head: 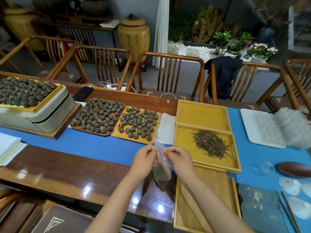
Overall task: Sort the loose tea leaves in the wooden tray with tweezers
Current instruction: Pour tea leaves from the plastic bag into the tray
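The loose tea leaves lie in a thin brown heap in the wooden tray, toward its right half, on the blue cloth. Just behind it sits a 2nd yellow tray, bare inside, and just in front a 3rd, paler tray that the right forearm crosses. To the left, 2 trays hold dark rolled tea balls: a yellow square one and a brown rounded one. A further tray of tea balls rests on a grey box at far left.

Both hands are raised above the table edge, left of the wooden tray. The left hand and right hand have fingers curled, each pinching the upper edge of a clear plastic bag between thumb and fingertips. The bag hangs down between them, with dark tea gathered in its bottom. No tweezers can be made out.
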`<action>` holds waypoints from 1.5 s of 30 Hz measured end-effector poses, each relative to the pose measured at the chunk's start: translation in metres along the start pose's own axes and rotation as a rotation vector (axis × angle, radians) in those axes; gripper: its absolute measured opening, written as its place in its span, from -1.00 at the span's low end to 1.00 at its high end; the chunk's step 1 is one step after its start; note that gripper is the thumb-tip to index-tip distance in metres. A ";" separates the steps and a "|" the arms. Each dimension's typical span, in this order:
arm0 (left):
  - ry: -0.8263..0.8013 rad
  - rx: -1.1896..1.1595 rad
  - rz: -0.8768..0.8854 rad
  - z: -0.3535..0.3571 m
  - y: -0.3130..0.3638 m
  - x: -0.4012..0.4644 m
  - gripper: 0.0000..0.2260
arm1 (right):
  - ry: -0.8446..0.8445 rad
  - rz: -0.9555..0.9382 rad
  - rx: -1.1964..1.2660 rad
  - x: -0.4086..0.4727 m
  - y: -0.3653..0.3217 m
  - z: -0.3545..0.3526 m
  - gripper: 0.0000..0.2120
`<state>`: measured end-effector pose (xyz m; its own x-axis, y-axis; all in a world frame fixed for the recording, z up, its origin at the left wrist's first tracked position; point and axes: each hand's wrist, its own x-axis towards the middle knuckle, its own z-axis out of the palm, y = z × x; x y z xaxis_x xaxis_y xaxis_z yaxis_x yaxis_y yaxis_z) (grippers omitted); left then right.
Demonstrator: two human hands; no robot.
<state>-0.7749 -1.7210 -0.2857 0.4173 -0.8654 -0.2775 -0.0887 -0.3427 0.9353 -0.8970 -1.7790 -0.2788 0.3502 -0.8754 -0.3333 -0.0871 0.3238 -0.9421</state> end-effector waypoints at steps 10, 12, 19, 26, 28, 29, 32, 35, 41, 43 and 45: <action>0.188 0.257 0.071 -0.024 0.002 0.002 -0.74 | 0.151 -0.042 -0.006 0.010 -0.006 -0.027 -0.86; 0.208 0.238 0.058 -0.027 0.002 0.002 -0.74 | 0.162 -0.059 -0.009 0.010 -0.009 -0.033 -0.87; 0.205 0.188 0.047 -0.033 -0.002 0.005 -0.77 | 0.144 -0.141 -0.106 0.005 -0.013 -0.045 -0.87; 0.125 0.145 0.033 -0.027 0.001 0.000 -0.65 | 0.053 -0.177 -0.191 0.002 -0.008 -0.037 -0.85; 0.020 0.081 0.026 -0.031 -0.004 -0.003 -0.36 | 0.023 -0.176 -0.220 0.002 -0.007 -0.037 -0.86; -0.063 0.073 0.040 -0.033 -0.008 -0.005 -0.17 | 0.003 -0.177 -0.242 0.002 -0.007 -0.038 -0.87; -0.248 0.242 0.123 -0.026 -0.016 -0.010 0.26 | -0.037 -0.185 -0.282 0.002 -0.009 -0.039 -0.86; -0.257 0.368 0.229 -0.009 -0.015 -0.010 0.38 | -0.051 -0.172 -0.260 0.002 -0.011 -0.038 -0.88; -0.232 0.344 0.407 0.005 -0.003 0.006 0.31 | -0.079 -0.139 -0.221 0.001 -0.012 -0.034 -0.89; -0.210 0.308 0.410 0.004 -0.002 0.010 0.24 | -0.069 -0.130 -0.208 0.002 -0.011 -0.037 -0.89; -0.171 0.287 0.381 0.003 -0.003 0.012 0.21 | -0.057 -0.127 -0.193 0.002 -0.010 -0.041 -0.89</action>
<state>-0.7724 -1.7314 -0.2928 0.1547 -0.9878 0.0175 -0.4609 -0.0565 0.8856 -0.9341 -1.7986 -0.2710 0.4211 -0.8813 -0.2146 -0.2136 0.1335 -0.9677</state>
